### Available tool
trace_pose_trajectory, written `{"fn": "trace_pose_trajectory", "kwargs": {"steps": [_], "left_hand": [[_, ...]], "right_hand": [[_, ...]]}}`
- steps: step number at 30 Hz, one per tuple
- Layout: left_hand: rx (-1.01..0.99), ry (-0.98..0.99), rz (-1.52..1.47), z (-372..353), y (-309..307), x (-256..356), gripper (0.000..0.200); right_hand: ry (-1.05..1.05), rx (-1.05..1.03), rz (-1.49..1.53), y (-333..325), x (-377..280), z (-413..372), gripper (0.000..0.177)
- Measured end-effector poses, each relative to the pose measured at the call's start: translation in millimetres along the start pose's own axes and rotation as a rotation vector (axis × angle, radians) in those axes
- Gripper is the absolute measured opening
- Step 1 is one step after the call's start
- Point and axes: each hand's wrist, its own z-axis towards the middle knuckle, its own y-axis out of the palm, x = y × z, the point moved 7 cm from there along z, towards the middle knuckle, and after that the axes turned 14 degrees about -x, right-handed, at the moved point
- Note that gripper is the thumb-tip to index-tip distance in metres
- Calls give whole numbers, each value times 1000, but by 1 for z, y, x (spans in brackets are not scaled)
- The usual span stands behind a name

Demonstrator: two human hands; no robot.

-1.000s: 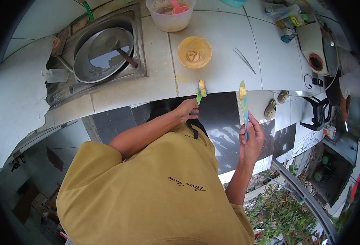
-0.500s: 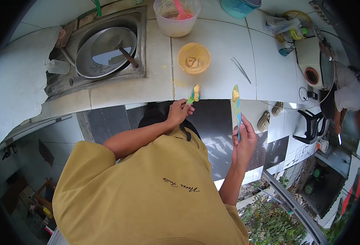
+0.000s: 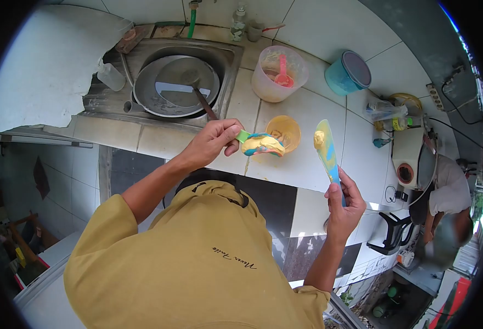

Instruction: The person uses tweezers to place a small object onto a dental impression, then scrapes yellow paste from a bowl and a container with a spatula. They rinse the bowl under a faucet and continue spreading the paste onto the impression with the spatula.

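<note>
my left hand is closed round the green handle of a small utensil, its head heaped with a creamy yellow mixture, held up near the orange bowl. my right hand grips a blue-green spatula, blade up, a yellow dab near its tip. the bowl sits on the tiled counter.

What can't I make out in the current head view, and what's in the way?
All in the head view:
- Lower left of the orange bowl: behind the coated tool.
- Most of that tool's green handle: covered by the left hand.
- Grip end of the spatula: covered by the right hand.
- Contents of the teal tub: under its lid.
- Whatever the other person is handling: too blurred.
</note>
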Motion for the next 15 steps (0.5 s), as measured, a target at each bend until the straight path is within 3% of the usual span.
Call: {"fn": "trace_pose_trajectory", "kwargs": {"steps": [3, 5, 10, 15], "left_hand": [[-28, 58, -10, -6, -14, 34, 33], [-34, 86, -10, -12, -21, 49, 32], [46, 91, -36, -27, -41, 68, 29], [48, 96, -35, -36, -54, 76, 31]], "right_hand": [[-142, -23, -75, 10, -45, 18, 30], [-333, -76, -367, 23, -81, 25, 27], [-581, -184, -574, 57, -136, 35, 29], [-664, -280, -703, 80, -156, 41, 33]]}}
